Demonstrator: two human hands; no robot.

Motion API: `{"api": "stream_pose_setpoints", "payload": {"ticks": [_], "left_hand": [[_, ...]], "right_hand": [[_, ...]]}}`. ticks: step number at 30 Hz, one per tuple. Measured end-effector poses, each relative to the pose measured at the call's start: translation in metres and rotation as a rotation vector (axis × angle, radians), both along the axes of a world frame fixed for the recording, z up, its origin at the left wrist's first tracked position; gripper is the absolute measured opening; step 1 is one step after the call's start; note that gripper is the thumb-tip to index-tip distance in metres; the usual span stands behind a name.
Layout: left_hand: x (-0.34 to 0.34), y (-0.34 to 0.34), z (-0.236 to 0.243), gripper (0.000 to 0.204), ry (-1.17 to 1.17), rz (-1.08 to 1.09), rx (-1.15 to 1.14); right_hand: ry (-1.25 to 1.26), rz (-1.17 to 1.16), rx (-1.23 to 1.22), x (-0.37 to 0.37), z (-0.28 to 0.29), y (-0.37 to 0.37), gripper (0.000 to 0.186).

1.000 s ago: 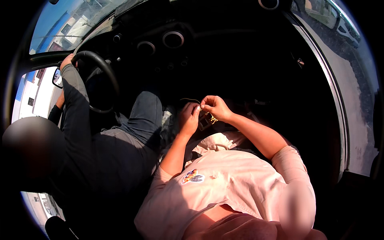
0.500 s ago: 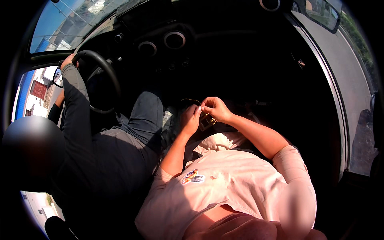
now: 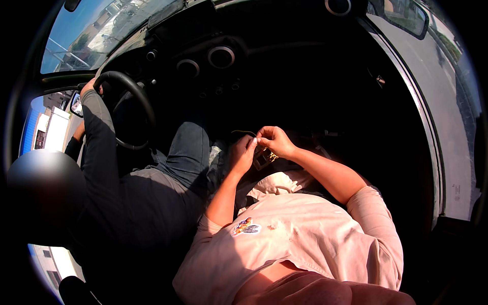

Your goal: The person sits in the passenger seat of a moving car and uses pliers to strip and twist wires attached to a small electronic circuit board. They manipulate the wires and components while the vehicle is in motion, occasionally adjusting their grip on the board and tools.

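Observation:
My left hand (image 3: 244, 152) and my right hand (image 3: 274, 142) meet above my lap, thumbs and forefingers pinched together at their tips. A thin yellowish cord or wire (image 3: 241, 131) runs leftward from the pinched fingers; whatever else is between the fingertips is too small to make out. Just under my right hand is a small dark object with yellow pieces (image 3: 267, 157), partly hidden by the fingers. My forearms rest close to my beige shirt (image 3: 300, 229).
A driver in dark clothing (image 3: 137, 203) sits at my left, hands at the black steering wheel (image 3: 132, 86). The dashboard with round vents (image 3: 221, 57) lies ahead. At my right is the passenger door and window (image 3: 447, 127), with a side mirror (image 3: 404, 18) outside.
The scenery outside the windows has moved. My hands remain pinched together, appearing slightly lower in the picture, as does much of the cabin.

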State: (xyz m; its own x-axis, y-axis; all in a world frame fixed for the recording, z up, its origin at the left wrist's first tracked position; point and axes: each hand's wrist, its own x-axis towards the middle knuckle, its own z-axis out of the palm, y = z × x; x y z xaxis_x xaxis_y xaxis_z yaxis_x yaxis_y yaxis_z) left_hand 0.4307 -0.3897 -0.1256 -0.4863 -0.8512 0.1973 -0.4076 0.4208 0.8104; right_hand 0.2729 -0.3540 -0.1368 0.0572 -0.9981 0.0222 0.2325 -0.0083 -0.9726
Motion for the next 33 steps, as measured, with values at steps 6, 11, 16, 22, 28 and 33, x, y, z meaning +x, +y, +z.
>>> {"api": "stream_pose_setpoints", "payload": {"ticks": [6,11,16,22,28,33], "left_hand": [[-0.005,0.009,0.012,0.014,0.029,-0.077,-0.104],[-0.003,0.007,0.021,0.01,-0.049,-0.097,-0.151],[-0.005,0.008,0.026,0.011,-0.04,-0.129,-0.26],[-0.002,0.007,0.027,0.013,-0.041,-0.123,-0.249],[0.01,0.004,0.026,0.016,-0.091,-0.137,-0.157],[0.015,0.006,0.027,0.019,-0.05,-0.137,-0.029]], "right_hand": [[0.02,-0.074,-0.061,-0.006,-0.009,-0.006,0.005],[-0.008,-0.065,-0.034,-0.006,-0.004,-0.004,0.005],[0.012,-0.067,-0.076,-0.008,-0.014,-0.008,0.006],[0.036,-0.009,-0.001,-0.004,-0.012,-0.004,0.007],[0.28,-0.009,-0.003,-0.001,0.014,0.012,0.015],[0.29,-0.01,0.008,0.007,0.018,0.014,0.016]]}}
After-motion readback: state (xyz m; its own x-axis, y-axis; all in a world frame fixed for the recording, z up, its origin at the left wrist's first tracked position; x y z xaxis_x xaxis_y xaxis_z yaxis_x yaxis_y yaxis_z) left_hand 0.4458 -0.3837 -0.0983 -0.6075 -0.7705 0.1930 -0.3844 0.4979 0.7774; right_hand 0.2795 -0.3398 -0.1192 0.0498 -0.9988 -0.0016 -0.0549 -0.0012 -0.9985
